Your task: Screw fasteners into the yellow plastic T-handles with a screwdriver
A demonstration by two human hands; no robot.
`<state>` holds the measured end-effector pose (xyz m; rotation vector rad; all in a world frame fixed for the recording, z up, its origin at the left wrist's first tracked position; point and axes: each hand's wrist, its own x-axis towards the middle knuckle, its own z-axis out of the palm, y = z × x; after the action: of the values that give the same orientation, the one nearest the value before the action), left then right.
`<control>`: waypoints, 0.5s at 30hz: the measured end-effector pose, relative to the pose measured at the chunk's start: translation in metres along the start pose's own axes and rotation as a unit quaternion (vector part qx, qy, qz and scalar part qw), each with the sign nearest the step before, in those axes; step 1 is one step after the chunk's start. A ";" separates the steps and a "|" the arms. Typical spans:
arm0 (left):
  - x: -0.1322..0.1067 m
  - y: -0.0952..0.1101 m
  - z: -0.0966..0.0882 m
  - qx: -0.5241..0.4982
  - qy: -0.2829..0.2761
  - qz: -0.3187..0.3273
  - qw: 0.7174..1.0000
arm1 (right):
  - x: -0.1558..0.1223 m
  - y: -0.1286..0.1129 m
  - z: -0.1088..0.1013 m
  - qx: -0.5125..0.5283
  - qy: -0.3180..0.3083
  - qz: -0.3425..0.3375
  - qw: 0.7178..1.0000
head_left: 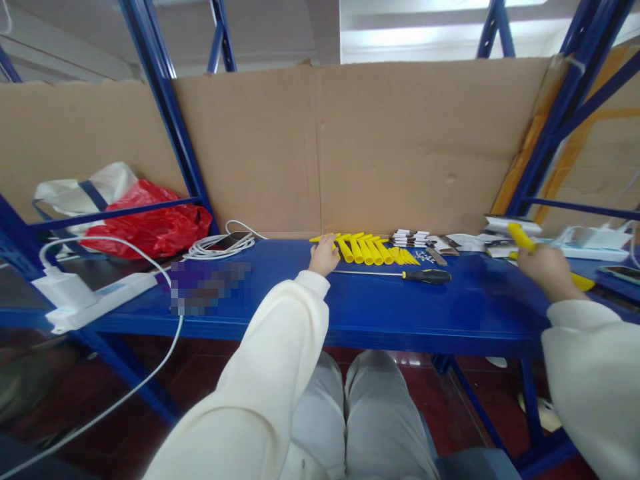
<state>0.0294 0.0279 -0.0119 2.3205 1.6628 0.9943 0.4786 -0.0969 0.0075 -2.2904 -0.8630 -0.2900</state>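
My left hand (pixel 324 256) is at the left end of a row of yellow plastic tubes (pixel 371 249), its fingers bent over a yellow tube whose end shows beside them. Off to the right, my closed right hand (pixel 546 269) grips a yellow plastic tube (pixel 521 237) that sticks up past the thumb. Another yellow piece (pixel 583 282) shows below that hand; whether it is held or lies on the table I cannot tell. Small yellow wedges (pixel 404 256) lie at the row's right end. In front is a screwdriver (pixel 426 276) with a black and yellow handle.
Small metal parts (pixel 425 256) and folded black-and-white papers (pixel 410 238) lie on the blue table (pixel 380 303). Cardboard (pixel 385 147) stands behind. At left are a coiled white cable (pixel 220 247), a power strip (pixel 107 300) and a red bag (pixel 150 220). A phone (pixel 621 273) lies far right.
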 end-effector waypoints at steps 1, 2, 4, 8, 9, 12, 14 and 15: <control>0.000 0.002 0.001 -0.017 0.016 0.003 1.000 | -0.004 -0.009 -0.003 0.013 0.014 -0.008 1.000; 0.001 0.004 0.001 -0.037 0.031 0.006 0.999 | -0.007 -0.020 -0.005 0.031 0.033 -0.025 0.999; 0.002 0.006 0.003 -0.079 0.056 0.013 0.995 | -0.016 -0.044 -0.009 0.087 0.078 -0.098 0.988; 0.004 0.005 0.003 -0.161 0.086 0.015 0.983 | -0.039 -0.105 -0.008 0.238 0.138 -0.235 0.932; 0.004 0.004 0.003 -0.180 0.092 0.013 0.979 | -0.047 -0.122 -0.005 0.270 0.131 -0.270 0.915; 0.004 0.001 0.001 -0.224 0.115 -0.003 0.968 | -0.076 -0.169 0.012 0.351 0.074 -0.345 0.867; 0.004 -0.001 0.000 -0.242 0.129 -0.017 0.962 | -0.097 -0.194 0.031 0.374 0.024 -0.376 0.848; 0.004 -0.002 -0.001 -0.249 0.133 -0.021 0.959 | -0.107 -0.203 0.042 0.380 0.000 -0.386 0.841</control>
<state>0.0284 0.0322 -0.0101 1.8781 1.3248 1.5585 0.2642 -0.0099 0.0346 -1.1357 -1.5445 -0.2258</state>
